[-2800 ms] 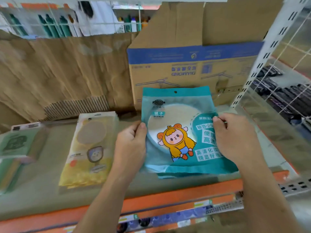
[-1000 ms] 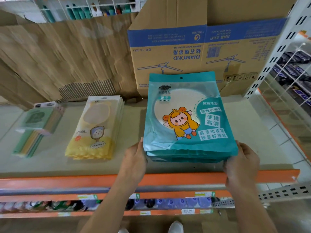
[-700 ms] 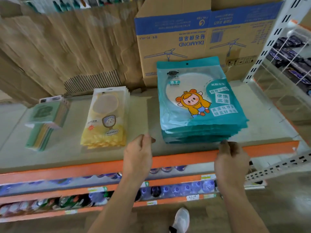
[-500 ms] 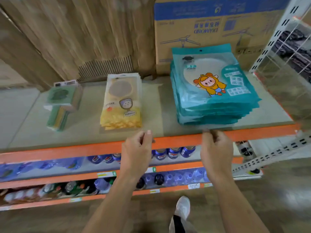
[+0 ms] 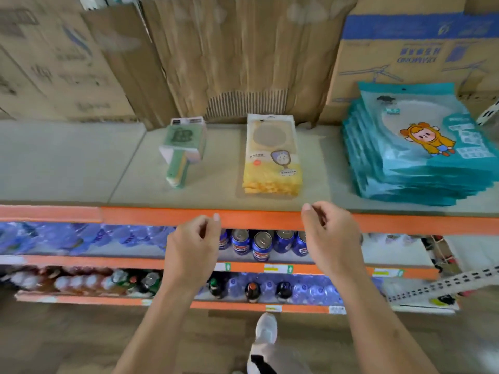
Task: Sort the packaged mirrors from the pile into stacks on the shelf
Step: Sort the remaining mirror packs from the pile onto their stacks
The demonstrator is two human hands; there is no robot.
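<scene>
Both hands empty, fingers loosely curled, holding nothing. Left hand (image 5: 193,247) and right hand (image 5: 330,238) hung side by side, apart, in front of the shelf (image 5: 81,163) and its orange front rail, not touching it as far as could be told.

Teal mirror stack (image 5: 413,155): glossy flat plastic pouches with a round pale window and a cartoon figure in yellow, edges fanned unevenly; sat beyond and to the right of the right hand, well apart. Yellow mirror stack (image 5: 271,157): slim rectangular clear-and-yellow packs with a round mirror face showing, neat pile; lay beyond the gap between the two hands, nearer the right hand. Green mirror stack (image 5: 183,149): small handled shapes in pale boxes, blurred; straight beyond the left hand.

Shelf top was matte grey board. Behind the stacks stood corrugated cardboard sheets (image 5: 243,63) and a brown carton (image 5: 405,49) with a blue band. Blue cans (image 5: 260,245) sat on the level below, between the hands.
</scene>
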